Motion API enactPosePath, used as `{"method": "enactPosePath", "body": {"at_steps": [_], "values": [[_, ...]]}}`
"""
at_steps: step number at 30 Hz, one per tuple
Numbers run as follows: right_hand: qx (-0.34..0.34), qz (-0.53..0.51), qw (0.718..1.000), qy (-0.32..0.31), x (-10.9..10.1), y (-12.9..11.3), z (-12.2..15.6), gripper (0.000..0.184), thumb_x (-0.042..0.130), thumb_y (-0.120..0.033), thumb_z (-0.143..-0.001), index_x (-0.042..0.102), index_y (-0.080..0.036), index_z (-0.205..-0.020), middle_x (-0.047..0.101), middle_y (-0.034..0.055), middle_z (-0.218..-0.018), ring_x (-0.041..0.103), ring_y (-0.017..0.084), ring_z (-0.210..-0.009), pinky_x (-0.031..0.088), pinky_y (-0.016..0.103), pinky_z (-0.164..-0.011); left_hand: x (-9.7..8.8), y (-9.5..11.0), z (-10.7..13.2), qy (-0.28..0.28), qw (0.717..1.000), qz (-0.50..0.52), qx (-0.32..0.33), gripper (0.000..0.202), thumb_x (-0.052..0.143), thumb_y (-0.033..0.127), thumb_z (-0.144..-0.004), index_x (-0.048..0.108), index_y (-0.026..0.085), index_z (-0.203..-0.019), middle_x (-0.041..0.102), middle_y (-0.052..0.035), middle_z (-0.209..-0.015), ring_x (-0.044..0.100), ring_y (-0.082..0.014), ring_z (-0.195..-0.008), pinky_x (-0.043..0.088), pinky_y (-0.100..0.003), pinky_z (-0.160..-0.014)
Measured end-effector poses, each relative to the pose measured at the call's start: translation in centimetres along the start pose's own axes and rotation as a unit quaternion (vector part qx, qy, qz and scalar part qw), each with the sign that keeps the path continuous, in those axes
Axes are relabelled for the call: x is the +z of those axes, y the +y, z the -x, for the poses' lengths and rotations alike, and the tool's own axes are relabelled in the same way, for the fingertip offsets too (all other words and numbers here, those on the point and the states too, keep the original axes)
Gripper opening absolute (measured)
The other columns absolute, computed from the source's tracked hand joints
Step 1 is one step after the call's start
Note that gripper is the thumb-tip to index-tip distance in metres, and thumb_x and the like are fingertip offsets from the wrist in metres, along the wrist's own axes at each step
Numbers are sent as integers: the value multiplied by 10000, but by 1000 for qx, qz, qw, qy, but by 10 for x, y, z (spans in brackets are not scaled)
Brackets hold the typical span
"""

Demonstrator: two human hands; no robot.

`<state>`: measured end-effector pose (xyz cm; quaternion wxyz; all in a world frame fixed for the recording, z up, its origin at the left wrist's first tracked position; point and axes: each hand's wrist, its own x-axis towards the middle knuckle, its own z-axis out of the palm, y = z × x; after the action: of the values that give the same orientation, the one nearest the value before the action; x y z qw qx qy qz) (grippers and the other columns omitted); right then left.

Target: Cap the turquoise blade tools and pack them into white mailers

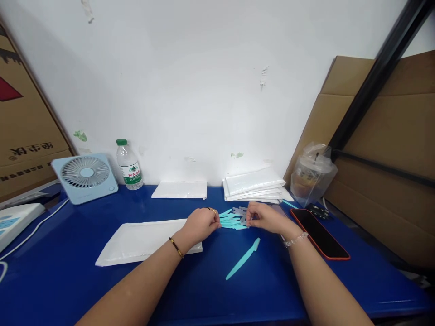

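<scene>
Turquoise tool pile (230, 220) between both hands on desk (204, 301). Left hand (202, 225) fingertips bunched at its left end, right hand (263, 216) thumb and fingers drawn together at its right; can't tell if either grips. Best: light touch, handles aligned, clear of possible blades. Loose turquoise tool (243, 260) nearer the wearer, between forearms. White envelope (144, 240) left of left hand, contents hidden. Bagged cup (311, 174), brown drink inside, beyond right hand. Bottle (130, 167) beyond left hand, fill level unclear.

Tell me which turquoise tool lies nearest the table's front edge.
The lone turquoise tool, lying in front of the turquoise bunch; others lie farther back.
</scene>
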<state>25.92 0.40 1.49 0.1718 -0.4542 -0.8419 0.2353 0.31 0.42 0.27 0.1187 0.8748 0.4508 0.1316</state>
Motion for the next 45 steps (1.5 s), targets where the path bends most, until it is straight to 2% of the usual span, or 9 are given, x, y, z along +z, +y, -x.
{"method": "enactPosePath", "body": {"at_steps": [3,7,12,15,19,26,32,38,45], "values": [[13,-14,1000,15,-6,2,4,203,692,-360,-706,659,-176,-785,529,11,-800,501,143,-723,390,238,-616,1,-7,-1,16,1000,8,-11,161,571,366,-799,624,221,-843,645,-22,-878,575,-196,-841,401,-285,-712],[-9,-24,994,-109,-6,-2,9,301,781,-385,-574,690,-191,-786,543,2,-816,513,143,-728,403,235,-618,9,-10,0,55,999,-1,2,434,617,435,-758,544,263,-1150,559,-49,-1163,473,-247,-1100,378,-353,-889],[-15,-7,985,-170,2,-4,5,203,760,-336,-609,675,-167,-682,566,2,-758,509,127,-658,383,224,-563,8,-5,1,39,999,10,-7,401,509,437,-839,531,252,-1194,550,-69,-1174,459,-246,-1114,367,-374,-920],[-18,-37,991,-125,5,-9,3,173,713,-322,-674,648,-166,-716,570,4,-752,516,125,-652,395,224,-567,0,5,3,79,996,46,10,366,343,433,-919,553,244,-1152,581,-59,-1139,493,-216,-1079,379,-345,-902],[7,-120,991,-51,7,-18,1,153,597,-329,-785,589,-177,-782,566,-16,-647,531,120,-586,407,229,-546,-3,15,8,13,996,64,68,371,292,402,-937,613,227,-1003,653,-40,-968,582,-185,-893,413,-279,-782],[13,-252,964,80,0,-13,-1,283,640,-433,-752,596,-162,-816,578,-3,-667,539,113,-561,439,241,-547,-5,2,5,-5,987,160,8,393,280,445,-923,597,214,-940,634,-9,-853,553,-149,-732,399,-234,-631],[45,-298,927,225,-1,-1,-5,313,665,-452,-729,641,-163,-848,603,-3,-670,507,89,-486,431,244,-515,-7,-8,5,53,973,226,-14,423,269,478,-918,587,201,-897,597,7,-792,521,-138,-710,388,-237,-631],[74,-395,895,196,6,-1,-9,380,702,-457,-694,654,-142,-899,665,48,-745,633,153,-646,496,281,-621,-8,-11,5,93,978,186,-28,308,341,416,-903,571,219,-962,559,19,-736,501,-132,-659,363,-233,-579],[59,-375,907,184,12,-10,-12,294,695,-426,-717,594,-150,-700,547,-30,-561,470,62,-425,389,210,-453,-10,-10,5,94,978,185,-21,288,349,387,-904,576,227,-981,599,7,-797,537,-147,-722,390,-241,-635]]}}
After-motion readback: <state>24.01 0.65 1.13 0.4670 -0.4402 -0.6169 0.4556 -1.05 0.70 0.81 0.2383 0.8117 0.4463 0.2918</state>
